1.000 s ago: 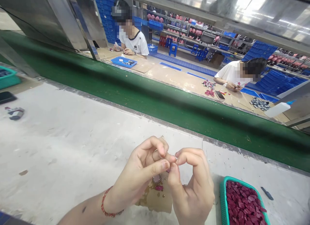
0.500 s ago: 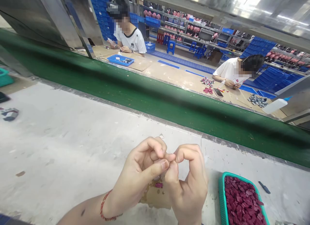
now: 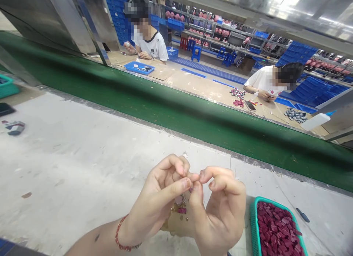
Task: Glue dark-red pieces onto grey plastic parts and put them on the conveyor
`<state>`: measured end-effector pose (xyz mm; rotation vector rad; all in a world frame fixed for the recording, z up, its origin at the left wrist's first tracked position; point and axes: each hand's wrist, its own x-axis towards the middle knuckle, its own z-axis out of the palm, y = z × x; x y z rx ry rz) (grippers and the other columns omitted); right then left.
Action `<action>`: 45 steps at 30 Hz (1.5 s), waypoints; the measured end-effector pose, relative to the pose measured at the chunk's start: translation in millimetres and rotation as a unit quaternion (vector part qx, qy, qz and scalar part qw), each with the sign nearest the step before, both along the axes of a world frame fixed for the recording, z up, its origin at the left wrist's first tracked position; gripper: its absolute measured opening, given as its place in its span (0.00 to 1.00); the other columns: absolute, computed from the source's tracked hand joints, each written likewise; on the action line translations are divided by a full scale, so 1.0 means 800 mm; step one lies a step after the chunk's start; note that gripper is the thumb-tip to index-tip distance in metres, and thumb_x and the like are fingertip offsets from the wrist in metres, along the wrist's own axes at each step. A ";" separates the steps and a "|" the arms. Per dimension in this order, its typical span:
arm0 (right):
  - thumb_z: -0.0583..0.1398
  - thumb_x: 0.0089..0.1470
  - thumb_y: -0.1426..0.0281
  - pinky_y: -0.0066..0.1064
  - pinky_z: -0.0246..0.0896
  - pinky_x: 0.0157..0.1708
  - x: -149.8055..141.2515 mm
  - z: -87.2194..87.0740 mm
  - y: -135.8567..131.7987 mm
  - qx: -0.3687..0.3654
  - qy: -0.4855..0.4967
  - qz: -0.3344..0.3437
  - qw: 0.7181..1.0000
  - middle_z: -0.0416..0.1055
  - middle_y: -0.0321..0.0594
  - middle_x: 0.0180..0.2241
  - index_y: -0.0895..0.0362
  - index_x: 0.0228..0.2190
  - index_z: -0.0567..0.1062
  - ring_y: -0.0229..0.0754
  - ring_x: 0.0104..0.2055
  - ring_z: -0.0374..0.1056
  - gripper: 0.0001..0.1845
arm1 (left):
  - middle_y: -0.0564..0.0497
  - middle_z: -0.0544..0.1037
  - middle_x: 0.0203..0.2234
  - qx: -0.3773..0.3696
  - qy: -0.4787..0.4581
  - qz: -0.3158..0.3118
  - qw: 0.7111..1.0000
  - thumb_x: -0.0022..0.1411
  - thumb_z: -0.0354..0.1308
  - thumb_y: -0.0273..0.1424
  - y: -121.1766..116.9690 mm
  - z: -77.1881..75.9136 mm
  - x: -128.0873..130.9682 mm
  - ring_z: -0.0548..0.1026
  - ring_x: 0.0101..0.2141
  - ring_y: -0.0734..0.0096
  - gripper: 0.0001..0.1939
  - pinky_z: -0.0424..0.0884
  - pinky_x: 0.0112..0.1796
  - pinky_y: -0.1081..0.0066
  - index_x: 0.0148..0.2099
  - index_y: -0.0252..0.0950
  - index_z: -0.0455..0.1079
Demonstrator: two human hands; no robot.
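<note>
My left hand (image 3: 154, 202) and my right hand (image 3: 222, 213) meet at their fingertips above the white tabletop. Thumb and fingers of the left are pinched together. The right thumb and forefinger close against the same spot, its other fingers curled. A speck of dark pink (image 3: 191, 189) peeks out there, but whatever they hold is too small and covered to name. Below, partly hidden by the hands, lies a brown sheet (image 3: 179, 226) with a small magenta piece (image 3: 182, 210), a round beaded-looking item (image 3: 179, 200) and some tiny round bits.
A green basket (image 3: 253, 226) full of dark red pieces stands at the right, with a dark strip (image 3: 302, 214) beyond. Past the table runs a green belt (image 3: 165, 109); two people sit across it. A dark flat object (image 3: 6, 109) lies far left.
My right hand has shifted slightly right and its fingers have spread a little, so more of the items on the brown sheet shows. My left hand has barely moved.
</note>
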<state>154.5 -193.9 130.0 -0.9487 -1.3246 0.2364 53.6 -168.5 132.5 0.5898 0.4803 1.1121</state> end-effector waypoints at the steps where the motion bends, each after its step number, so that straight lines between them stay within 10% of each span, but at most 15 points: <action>1: 0.57 0.53 0.86 0.30 0.67 0.31 0.000 0.000 0.000 -0.006 0.005 0.005 1.000 0.65 0.34 0.30 0.53 0.36 0.64 0.38 0.34 0.65 0.16 | 0.58 0.63 0.26 0.006 0.003 0.007 1.000 0.53 0.70 0.28 0.000 0.000 0.001 0.71 0.26 0.82 0.10 0.68 0.27 0.84 0.29 0.36 0.70; 19: 0.54 0.54 0.84 0.28 0.65 0.29 -0.002 -0.006 -0.002 -0.020 0.007 0.017 1.000 0.62 0.34 0.31 0.53 0.36 0.63 0.36 0.33 0.64 0.14 | 0.58 0.65 0.25 0.059 0.034 0.033 0.997 0.53 0.70 0.30 -0.003 0.005 0.006 0.69 0.24 0.82 0.12 0.68 0.26 0.84 0.27 0.36 0.68; 31: 0.57 0.51 0.85 0.30 0.66 0.31 -0.005 -0.004 0.007 0.025 -0.035 -0.060 0.997 0.62 0.34 0.31 0.52 0.36 0.63 0.38 0.35 0.65 0.17 | 0.59 0.60 0.24 -0.045 0.021 0.001 0.999 0.47 0.73 0.31 0.001 0.007 0.001 0.65 0.22 0.83 0.17 0.66 0.23 0.84 0.27 0.35 0.65; 45: 0.53 0.56 0.82 0.31 0.64 0.30 -0.002 -0.011 0.004 -0.030 0.013 0.018 0.999 0.62 0.36 0.32 0.52 0.39 0.62 0.39 0.35 0.64 0.14 | 0.58 0.62 0.24 -0.024 0.029 0.005 0.999 0.49 0.72 0.31 -0.001 0.004 0.004 0.66 0.24 0.80 0.15 0.65 0.25 0.83 0.27 0.36 0.67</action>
